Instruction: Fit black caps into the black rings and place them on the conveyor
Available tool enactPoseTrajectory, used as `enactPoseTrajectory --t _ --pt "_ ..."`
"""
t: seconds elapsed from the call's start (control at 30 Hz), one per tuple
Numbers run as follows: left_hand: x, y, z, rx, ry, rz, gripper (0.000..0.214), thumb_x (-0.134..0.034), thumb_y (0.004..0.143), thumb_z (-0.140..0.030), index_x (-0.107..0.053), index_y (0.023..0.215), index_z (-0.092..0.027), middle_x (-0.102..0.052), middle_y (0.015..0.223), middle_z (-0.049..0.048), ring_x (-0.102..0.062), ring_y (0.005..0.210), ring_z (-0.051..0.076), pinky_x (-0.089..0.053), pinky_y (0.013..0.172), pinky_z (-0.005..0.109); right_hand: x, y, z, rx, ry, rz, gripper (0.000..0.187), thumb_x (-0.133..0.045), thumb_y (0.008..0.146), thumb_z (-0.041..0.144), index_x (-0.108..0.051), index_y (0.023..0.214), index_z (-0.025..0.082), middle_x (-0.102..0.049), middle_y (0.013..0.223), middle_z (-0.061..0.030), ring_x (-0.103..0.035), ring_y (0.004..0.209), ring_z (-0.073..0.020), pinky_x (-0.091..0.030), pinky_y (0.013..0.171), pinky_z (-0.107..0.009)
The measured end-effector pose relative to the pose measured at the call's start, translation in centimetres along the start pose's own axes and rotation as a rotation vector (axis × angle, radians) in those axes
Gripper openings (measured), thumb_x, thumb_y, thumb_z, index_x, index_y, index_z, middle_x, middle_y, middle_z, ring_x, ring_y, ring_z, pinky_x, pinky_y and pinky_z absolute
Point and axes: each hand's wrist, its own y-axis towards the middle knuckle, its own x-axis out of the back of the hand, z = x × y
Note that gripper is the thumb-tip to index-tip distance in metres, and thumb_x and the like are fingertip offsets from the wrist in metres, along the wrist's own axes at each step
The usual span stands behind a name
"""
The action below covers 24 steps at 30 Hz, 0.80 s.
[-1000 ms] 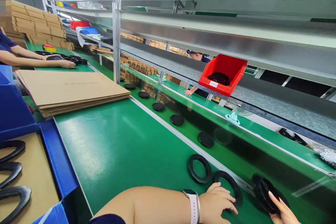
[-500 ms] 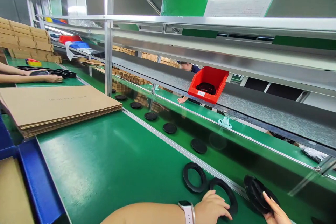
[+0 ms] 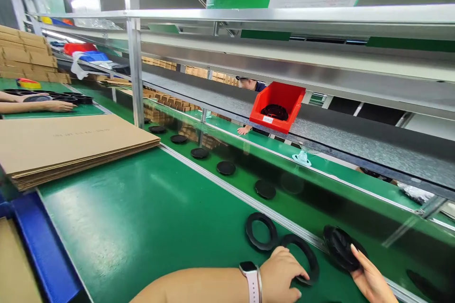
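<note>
The left hand (image 3: 279, 277), fingers curved close together, lies over a black rubber ring (image 3: 308, 253) on the green conveyor belt (image 3: 142, 213), while the right hand (image 3: 371, 281), fingers extended, touches a ribbed black rubber stack (image 3: 339, 247), any grip unclear, so even pressure suits

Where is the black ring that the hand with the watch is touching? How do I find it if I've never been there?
Look at the wide green belt and follow its metal rail to the end nearest you. Two black rings lie there, side by side. Pick the ring under the hand with the white watch; the other ring has nothing touching it.
</note>
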Motion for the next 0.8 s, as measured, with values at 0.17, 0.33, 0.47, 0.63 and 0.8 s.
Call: enactPoseTrajectory --t 0.17,0.33,0.47,0.63,0.8 --pt "1.5 -0.6 -1.9 -0.003 0.042 -0.031 0.038 -0.068 0.076 -0.017 -0.071 0.114 -0.021 -0.072 0.102 0.0091 -0.061 0.105 0.026 -0.034 0.11 0.046 -2.7 -2.5 1.5 0.072 -0.03 0.094 0.035 -0.083 0.058 0.044 -0.072 0.078 0.018 -0.075 0.091 -0.0131 -0.065 0.112 -0.0363 -0.055 0.098 -0.051" --pt "2.3 0.2 -2.6 0.141 -0.388 -0.078 0.02 -0.063 0.083 -0.02 -0.071 0.101 -0.021 -0.069 0.101 0.0077 -0.06 0.102 0.024 -0.037 0.107 0.045 -3.2 -1.5 1.9 0.162 -0.115 0.07 0.036 -0.078 0.067 0.044 -0.07 0.087 0.015 -0.073 0.095 -0.0163 -0.068 0.104 -0.0359 -0.056 0.092 -0.055" --pt "2.6 0.6 -2.6 0.346 -0.768 -0.074 0.022 -0.054 0.092 -0.035 -0.058 0.107 -0.019 -0.069 0.108 0.0095 -0.064 0.107 0.024 -0.046 0.098 0.04 -4.6 1.1 2.4 0.397 -0.296 0.063 0.049 -0.071 0.079 0.048 -0.067 0.117 0.018 -0.067 0.123 -0.0121 -0.061 0.117 -0.0314 -0.047 0.106 -0.053" --pt "3.1 0.8 -2.5 0.548 -1.089 -0.027 0.036 -0.062 0.091 -0.041 -0.051 0.116 -0.019 -0.071 0.105 0.0089 -0.066 0.11 0.025 -0.047 0.099 0.04 -8.0 3.6 1.5 0.62 -0.678 0.134 0.033 -0.074 0.08 0.029 -0.074 0.113 0.027 -0.065 0.129 -0.0028 -0.05 0.132 -0.0279 -0.029 0.12 -0.048" --pt "3.4 0.9 -2.3 0.598 -1.057 0.038 0.053 -0.065 0.089 -0.041 -0.046 0.133 -0.018 -0.072 0.109 0.0111 -0.066 0.112 0.025 -0.046 0.098 0.039 -5.1 4.6 0.9 0.64 -0.948 0.022 0.039 -0.066 0.082 0.011 -0.073 0.119 0.024 -0.061 0.135 -0.0044 -0.042 0.136 -0.0282 -0.024 0.121 -0.051"
